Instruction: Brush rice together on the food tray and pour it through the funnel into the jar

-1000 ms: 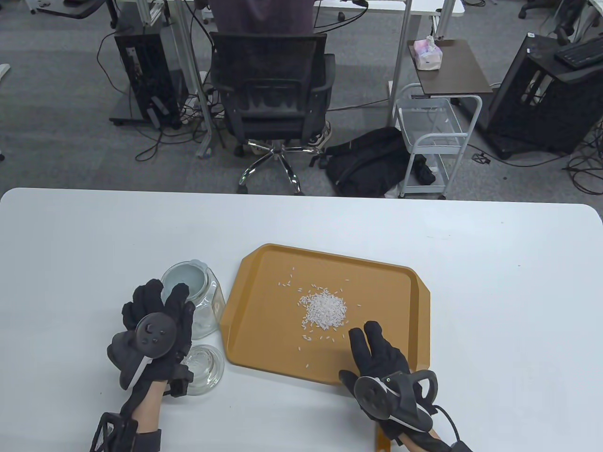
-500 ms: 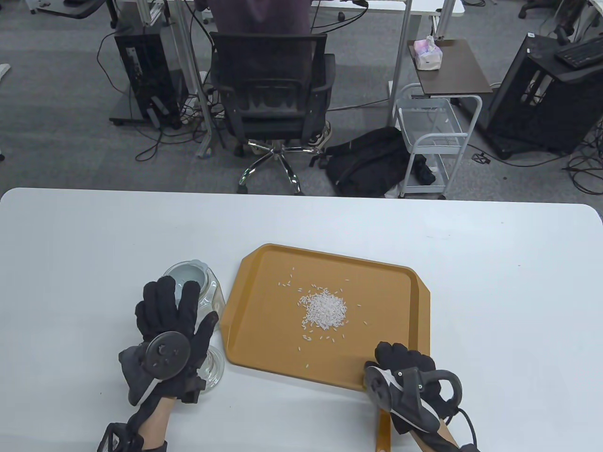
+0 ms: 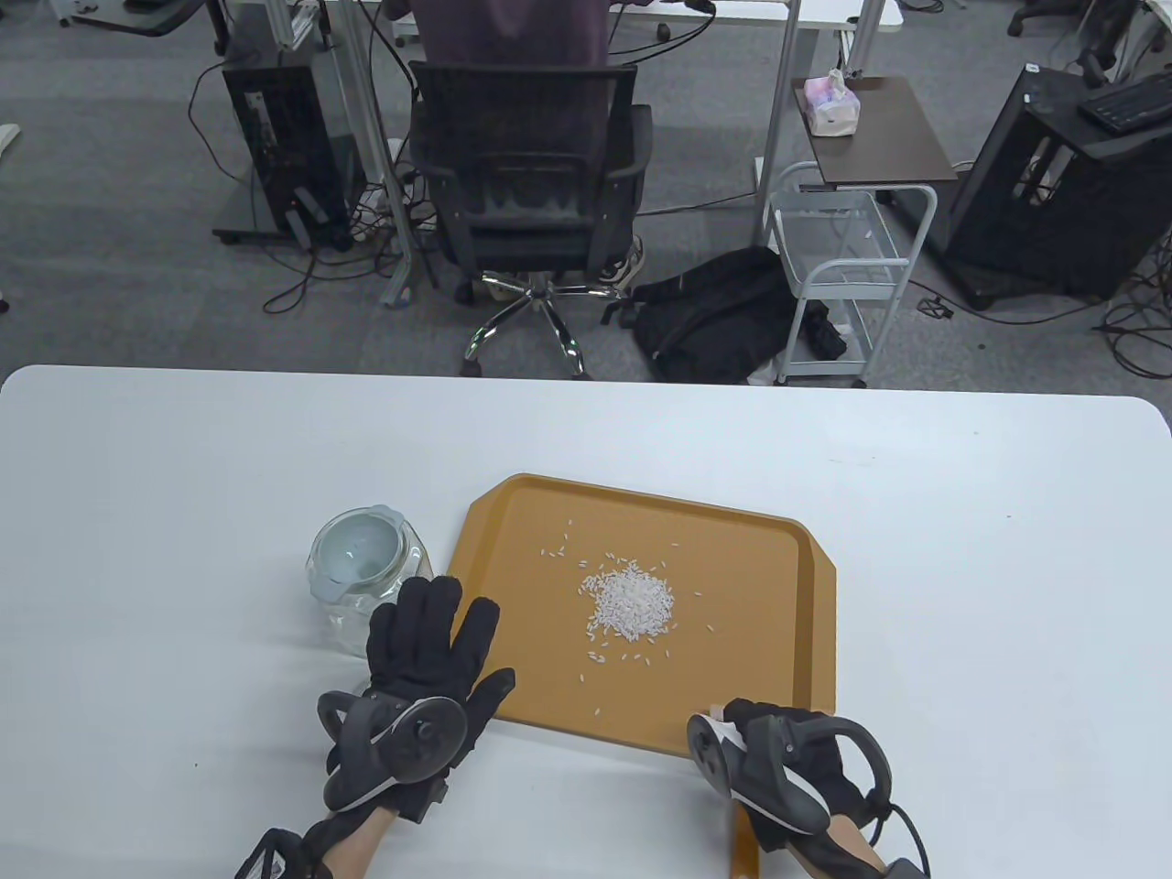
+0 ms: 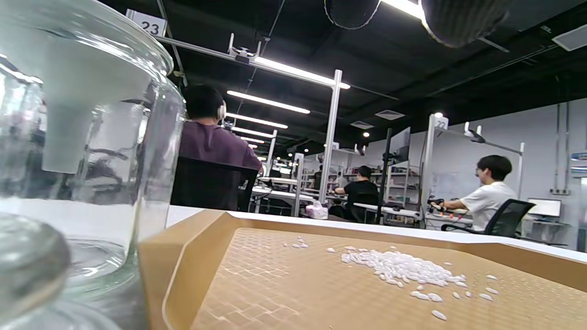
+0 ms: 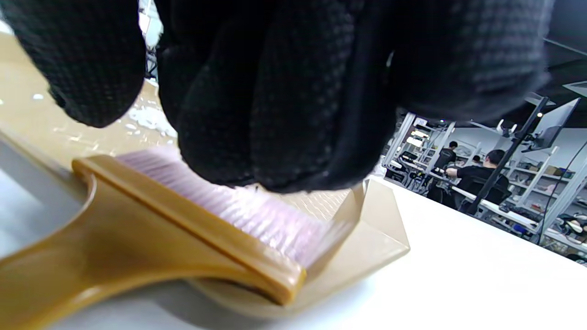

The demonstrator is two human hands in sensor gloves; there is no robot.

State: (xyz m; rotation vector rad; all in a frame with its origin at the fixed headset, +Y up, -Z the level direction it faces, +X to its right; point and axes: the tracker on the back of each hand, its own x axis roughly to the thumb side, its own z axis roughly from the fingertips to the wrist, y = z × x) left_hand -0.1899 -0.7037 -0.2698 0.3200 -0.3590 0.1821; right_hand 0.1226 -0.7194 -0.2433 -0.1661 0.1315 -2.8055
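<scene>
On a white desk (image 3: 183,476), the left hand (image 3: 428,641) is lying flat with fingers spread and straight, holding nothing, its fingertips reaching over the near-left corner of an orange food tray (image 3: 787,641). A small heap of rice (image 3: 632,606) is sitting mid-tray. Just left of the tray, a glass jar (image 3: 362,572) is standing with a pale funnel (image 4: 75,114) in its mouth. The right hand (image 3: 778,746) (fingers curled downward) is hovering over a wooden brush (image 5: 183,238) at the tray's near-right edge; whether it is gripping the brush is unclear.
</scene>
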